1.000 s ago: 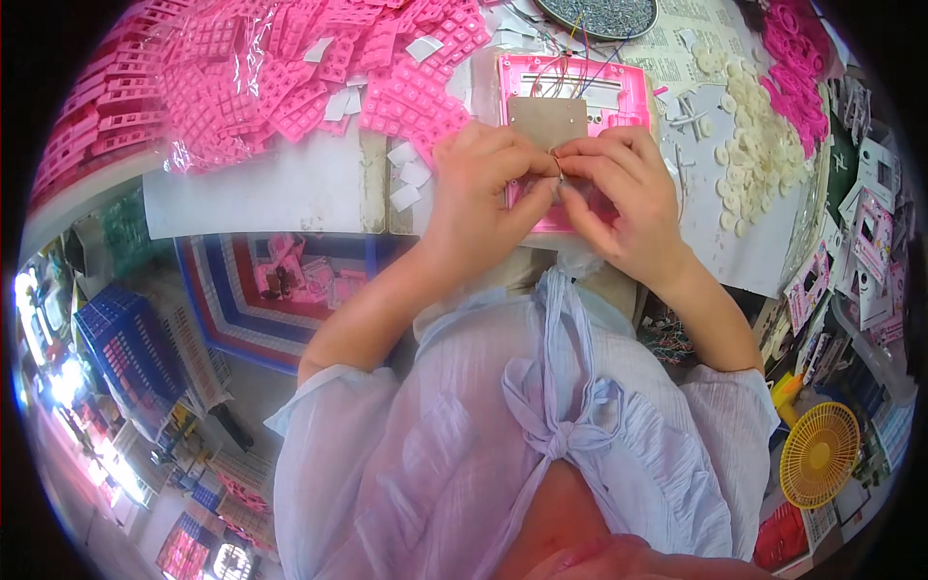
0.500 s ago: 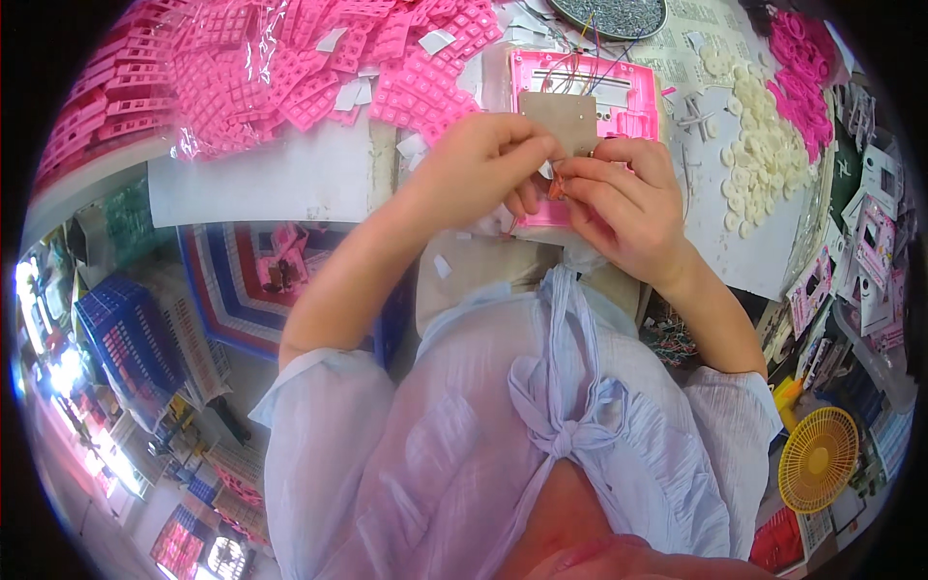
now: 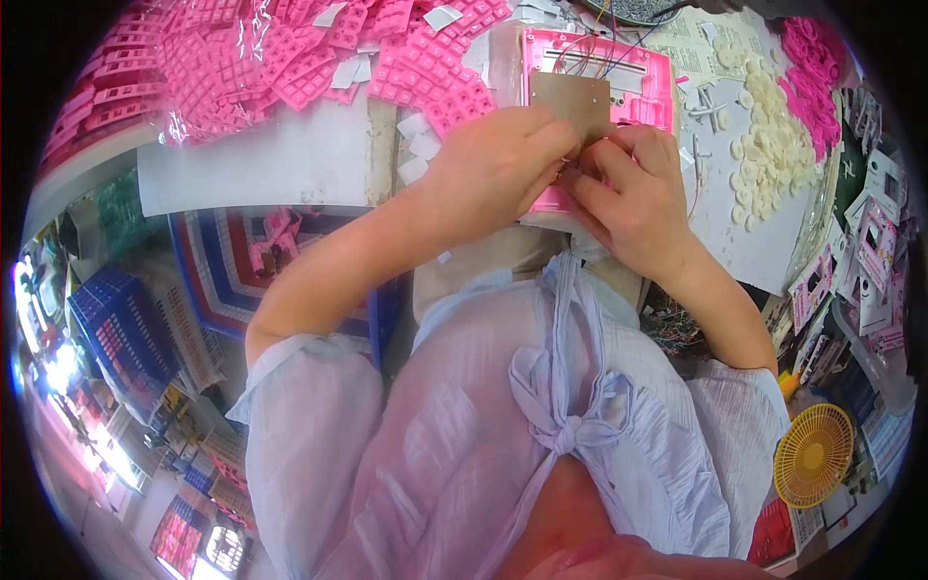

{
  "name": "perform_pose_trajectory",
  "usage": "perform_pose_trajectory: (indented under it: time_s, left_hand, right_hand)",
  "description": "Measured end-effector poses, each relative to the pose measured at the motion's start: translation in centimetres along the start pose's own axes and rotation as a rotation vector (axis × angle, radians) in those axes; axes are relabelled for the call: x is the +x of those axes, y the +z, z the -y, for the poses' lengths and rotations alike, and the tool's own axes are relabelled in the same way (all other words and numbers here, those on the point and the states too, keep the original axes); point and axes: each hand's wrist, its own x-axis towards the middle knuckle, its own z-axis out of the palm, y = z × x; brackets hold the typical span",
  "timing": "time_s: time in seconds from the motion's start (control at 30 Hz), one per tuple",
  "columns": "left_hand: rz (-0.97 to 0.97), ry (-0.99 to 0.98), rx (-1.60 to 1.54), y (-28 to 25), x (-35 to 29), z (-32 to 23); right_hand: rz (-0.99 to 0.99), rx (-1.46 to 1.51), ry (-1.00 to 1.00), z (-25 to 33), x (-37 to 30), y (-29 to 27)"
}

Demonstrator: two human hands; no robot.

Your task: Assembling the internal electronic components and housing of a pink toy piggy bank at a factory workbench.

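Head view: looking down on a pale worktable (image 3: 261,174), holding left hand (image 3: 503,169) and right hand (image 3: 633,198) close together over the near part of an open pink casing (image 3: 657,92). Curling the fingers of both inward, meeting almost tip to tip just below a flat brown board (image 3: 570,101); screening the contact point with knuckles, so leaving no way to tell whether grasping something small or merely touching. Showing the casing near the table's close edge, with the board covering much of its left half and thin coloured wires (image 3: 585,58) looping out above. Possibly risking a slip of the fingertips through working in so tight and covered a gap, perhaps losing any small piece into the casing. Possibly also straining a wire joint by nudging the board or catching a loop on a knuckle. Perhaps skewing the casing itself by pressing unevenly on its near end. Crowding in on the left: loose pink keypad pieces (image 3: 430,82); on the right, round white pieces (image 3: 764,174), possibly scattering if brushed by a sweeping hand.
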Motion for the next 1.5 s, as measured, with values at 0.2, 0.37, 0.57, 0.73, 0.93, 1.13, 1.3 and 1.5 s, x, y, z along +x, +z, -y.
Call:
perform_pose_trajectory:
  time_s: [0.2, 0.37, 0.57, 0.73, 0.93, 1.13, 1.3, 1.5]
  left_hand:
    - [-0.027, 0.028, 0.053, 0.6, -0.4, -0.1]
    - [-0.191, -0.092, 0.014, 0.6, 0.2, 0.3]
    - [-0.314, -0.246, 0.122, -2.5, -3.3, -0.8]
    - [0.053, -0.339, -0.029, -0.2, -7.3, -2.7]
    - [-0.171, -0.499, -0.698, -2.5, -4.9, -1.1]
    - [-0.093, -0.650, -1.063, -2.3, -0.1, 0.2]
    - [-0.038, -0.632, -0.924, -1.8, -0.3, 0.0]
    - [-0.072, -0.479, -0.847, -1.5, -1.0, -1.5]
  right_hand:
    - [0.094, -0.031, -0.012, 0.6, 0.8, -1.1]
    - [0.274, -0.049, 0.049, 1.1, -0.1, -2.2]
    - [0.228, 0.079, 0.087, 0.7, -0.8, -2.4]
    - [0.166, 0.024, 0.108, 0.8, -0.8, -1.4]
    - [0.237, -0.055, 0.131, 1.8, -1.0, -1.2]
    - [0.387, -0.015, 0.050, 1.2, 0.4, -2.4]
    - [0.476, 0.089, 0.016, -0.4, 1.1, -3.7]
    - [0.379, 0.261, 0.023, -3.0, 1.8, -5.5]
